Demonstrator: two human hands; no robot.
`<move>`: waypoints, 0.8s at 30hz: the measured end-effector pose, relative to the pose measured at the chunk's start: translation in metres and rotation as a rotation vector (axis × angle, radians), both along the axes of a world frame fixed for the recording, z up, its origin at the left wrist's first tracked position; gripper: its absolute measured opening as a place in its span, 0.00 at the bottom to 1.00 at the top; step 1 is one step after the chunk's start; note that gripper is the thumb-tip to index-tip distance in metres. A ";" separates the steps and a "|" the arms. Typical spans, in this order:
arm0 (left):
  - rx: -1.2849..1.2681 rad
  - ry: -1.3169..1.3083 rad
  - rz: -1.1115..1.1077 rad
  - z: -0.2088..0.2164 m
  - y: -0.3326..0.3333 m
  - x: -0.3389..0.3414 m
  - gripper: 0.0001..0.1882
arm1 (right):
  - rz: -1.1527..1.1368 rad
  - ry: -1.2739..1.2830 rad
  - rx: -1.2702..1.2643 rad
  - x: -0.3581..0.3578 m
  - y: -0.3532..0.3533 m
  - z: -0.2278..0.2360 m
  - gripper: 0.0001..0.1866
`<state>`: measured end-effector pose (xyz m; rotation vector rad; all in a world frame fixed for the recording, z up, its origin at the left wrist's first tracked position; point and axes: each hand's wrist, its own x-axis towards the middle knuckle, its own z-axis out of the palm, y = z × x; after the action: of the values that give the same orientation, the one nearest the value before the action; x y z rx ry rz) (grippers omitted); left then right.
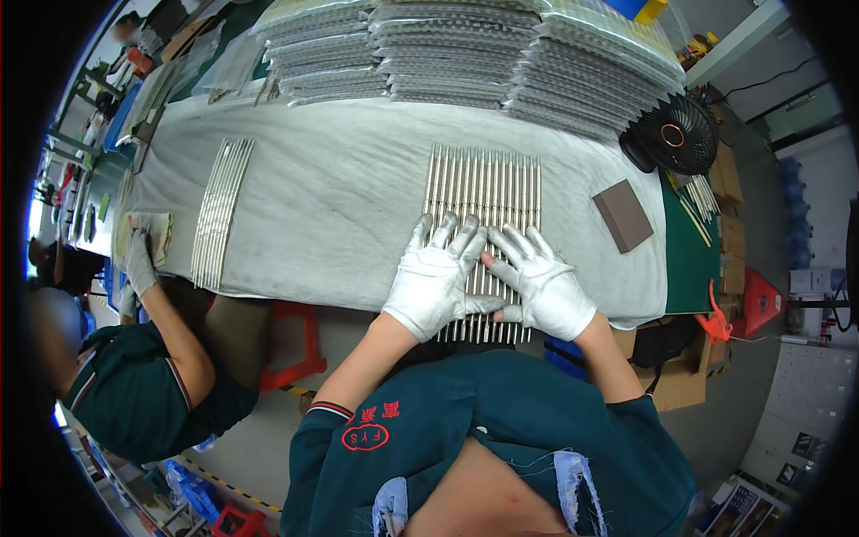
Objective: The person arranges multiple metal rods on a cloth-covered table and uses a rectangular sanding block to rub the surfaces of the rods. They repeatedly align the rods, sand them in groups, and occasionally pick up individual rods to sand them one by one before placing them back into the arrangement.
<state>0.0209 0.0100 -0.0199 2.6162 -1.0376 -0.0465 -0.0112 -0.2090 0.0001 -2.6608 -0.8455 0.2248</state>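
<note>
A row of slim silver metal rods (483,183) lies side by side on the grey cloth, running away from me, with the near ends reaching past the table's front edge. My left hand (429,285), in a whitish glove, rests flat on the left part of the row with its fingers spread. My right hand (550,288), gloved too, lies over the right part, fingers apart; its thumb and one fingertip poke out of the glove. The two thumbs come close together over the rods. Parts of the rods under both palms are hidden.
A brown rectangular block (623,217) sits right of the rods, near a black fan (676,134). Tall stacks of wrapped rods (447,63) line the back. Another rod bundle (222,215) lies to the left, where a co-worker's gloved hand (139,261) touches a cloth. A red stool (304,353) stands below.
</note>
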 end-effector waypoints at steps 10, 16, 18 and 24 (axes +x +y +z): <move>0.099 0.043 -0.026 0.007 -0.001 0.001 0.51 | -0.129 0.003 -0.086 -0.021 -0.029 0.008 0.44; 0.111 0.009 0.021 0.005 0.024 0.002 0.49 | -0.192 0.008 -0.104 -0.029 -0.043 0.017 0.44; 0.120 0.016 0.043 0.012 0.032 0.003 0.48 | -0.142 0.000 -0.062 -0.026 -0.035 0.015 0.45; 0.165 0.005 0.115 0.011 0.053 0.003 0.48 | 0.041 -0.016 0.000 -0.010 0.011 0.008 0.48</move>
<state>0.0239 0.0627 -0.0094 2.8174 -0.9159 -0.1158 -0.0212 -0.1978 0.0083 -2.6508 -0.9056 0.2132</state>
